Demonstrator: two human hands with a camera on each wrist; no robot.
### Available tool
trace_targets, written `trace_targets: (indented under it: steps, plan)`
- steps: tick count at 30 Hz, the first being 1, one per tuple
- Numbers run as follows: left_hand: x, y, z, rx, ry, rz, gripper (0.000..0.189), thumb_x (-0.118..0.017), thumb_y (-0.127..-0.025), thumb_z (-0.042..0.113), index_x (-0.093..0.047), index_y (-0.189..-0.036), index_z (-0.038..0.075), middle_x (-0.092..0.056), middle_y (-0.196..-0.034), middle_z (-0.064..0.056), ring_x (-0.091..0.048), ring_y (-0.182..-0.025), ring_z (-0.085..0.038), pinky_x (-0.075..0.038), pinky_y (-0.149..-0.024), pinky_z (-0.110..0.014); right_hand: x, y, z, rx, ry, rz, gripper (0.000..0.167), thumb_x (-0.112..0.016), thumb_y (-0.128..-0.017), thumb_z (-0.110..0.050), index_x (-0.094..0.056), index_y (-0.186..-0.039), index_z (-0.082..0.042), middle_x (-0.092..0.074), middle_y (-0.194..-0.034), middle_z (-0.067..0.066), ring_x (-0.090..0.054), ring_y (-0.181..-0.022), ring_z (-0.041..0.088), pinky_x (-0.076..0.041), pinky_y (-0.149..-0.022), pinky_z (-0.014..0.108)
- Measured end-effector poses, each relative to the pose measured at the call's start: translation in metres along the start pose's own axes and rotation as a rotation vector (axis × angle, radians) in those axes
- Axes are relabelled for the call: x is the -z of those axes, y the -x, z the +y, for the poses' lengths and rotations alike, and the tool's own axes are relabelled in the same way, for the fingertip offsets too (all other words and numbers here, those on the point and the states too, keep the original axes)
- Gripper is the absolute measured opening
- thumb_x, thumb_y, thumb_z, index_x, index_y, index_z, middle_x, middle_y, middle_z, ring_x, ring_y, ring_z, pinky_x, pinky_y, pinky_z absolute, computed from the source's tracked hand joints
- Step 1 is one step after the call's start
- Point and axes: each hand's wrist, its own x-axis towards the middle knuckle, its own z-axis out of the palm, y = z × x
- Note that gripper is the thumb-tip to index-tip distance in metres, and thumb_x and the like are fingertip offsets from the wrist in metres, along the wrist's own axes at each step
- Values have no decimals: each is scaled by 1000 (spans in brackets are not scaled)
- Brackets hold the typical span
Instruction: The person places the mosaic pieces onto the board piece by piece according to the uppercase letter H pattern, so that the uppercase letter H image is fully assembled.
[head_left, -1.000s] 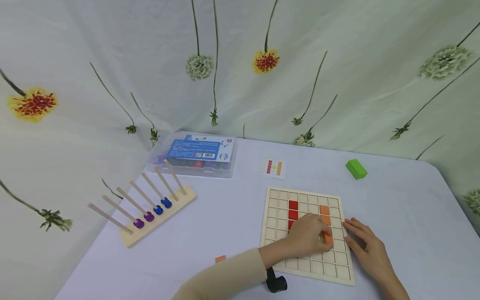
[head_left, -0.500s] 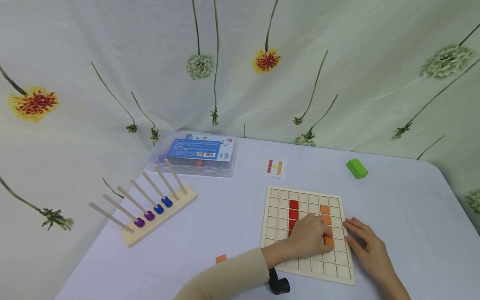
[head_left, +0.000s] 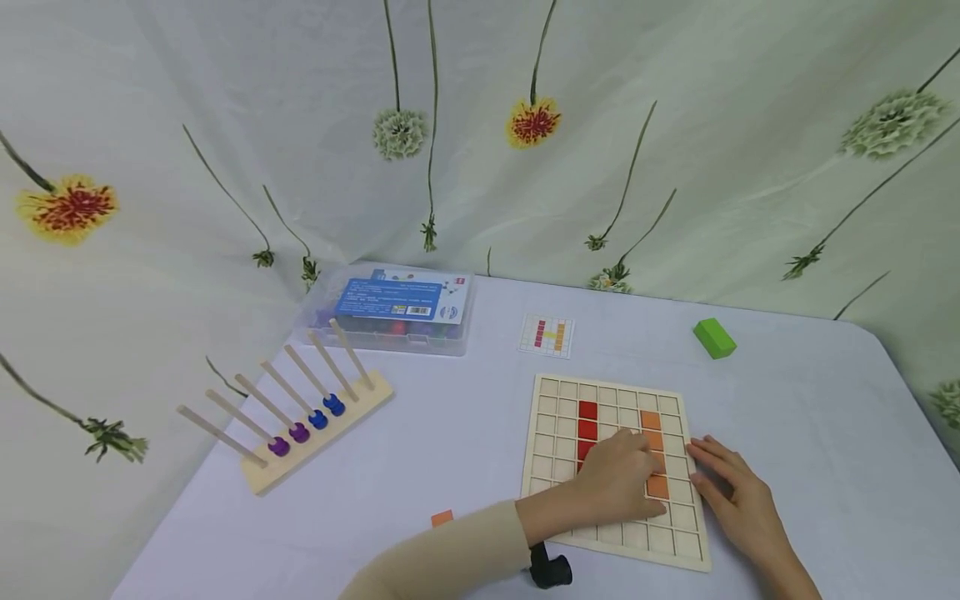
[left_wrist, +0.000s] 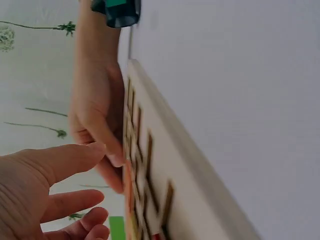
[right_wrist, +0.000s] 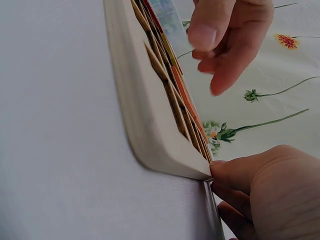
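Observation:
My left hand [head_left: 617, 477] hovers over the square wooden grid board [head_left: 624, 542], beside a column of orange tiles [head_left: 657, 487]. Its thumb and fingers are parted with nothing between them, and the left wrist view shows the hand [left_wrist: 30, 182] apart from the board. To its left runs a column of red tiles [head_left: 587, 428], partly covered by the hand. Yellow shows between the columns in the right wrist view. My right hand [head_left: 738, 500] rests against the board's right edge, thumb and fingertips touching it with the fingers loosely extended.
A pattern card [head_left: 546, 336] lies behind the board, and a green block [head_left: 714, 337] behind it to the right. Left stand a peg rack [head_left: 322, 429] with purple and blue beads and a clear plastic box [head_left: 401, 308]. One loose orange tile [head_left: 442, 518] lies near the left sleeve.
The left fingers have come off the lowest orange tile, which now shows more fully in its cell. The right hand has stayed at the board's edge.

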Motion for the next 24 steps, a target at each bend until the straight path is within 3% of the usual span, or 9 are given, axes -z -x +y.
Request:
trace_targets:
  steps: [4, 9, 14, 20, 24]
  plan:
    - [23, 17, -8, -11, 76, 3, 43, -78, -77, 49, -72, -113, 27, -60, -99, 11, -50, -88, -1, -34, -62, -10, 0, 0, -1, -19, -2, -10, 35, -68, -85, 3, -65, -120, 4, -59, -131, 23, -20, -126, -28, -9, -113, 7]
    - [51, 54, -31, -1, 198, 47, 49, -75, -82, 43, -66, -125, 21, -60, -107, 7, -51, -96, -3, -38, -69, -10, -1, 0, -1, -48, 6, -19, 36, -67, -87, 0, -63, -122, 4, -57, -133, 22, -19, -126, -29, -12, -121, 24]
    - [70, 100, -64, 77, 339, 152, 51, -79, -81, 31, -64, -126, 13, -63, -107, 0, -56, -94, -10, -47, -76, -16, -2, 1, -1, -55, 11, -19, 35, -67, -87, 1, -64, -122, 4, -58, -133, 22, -19, -125, -29, -10, -117, 13]
    - [71, 152, -104, 251, 460, 253, 54, -83, -76, 22, -62, -125, 13, -65, -103, -2, -60, -89, -18, -54, -73, -28, -2, 1, -1, -74, 22, -29, 35, -66, -89, -3, -63, -124, 3, -56, -135, 22, -20, -130, -25, -13, -121, 29]
    - [58, 180, -122, 307, 493, 254, 55, -84, -75, 23, -63, -124, 10, -64, -102, -2, -58, -87, -15, -52, -72, -25, -2, 1, -1, -69, 24, -28, 35, -66, -89, -3, -63, -124, 3, -56, -135, 22, -20, -129, -26, -11, -120, 20]
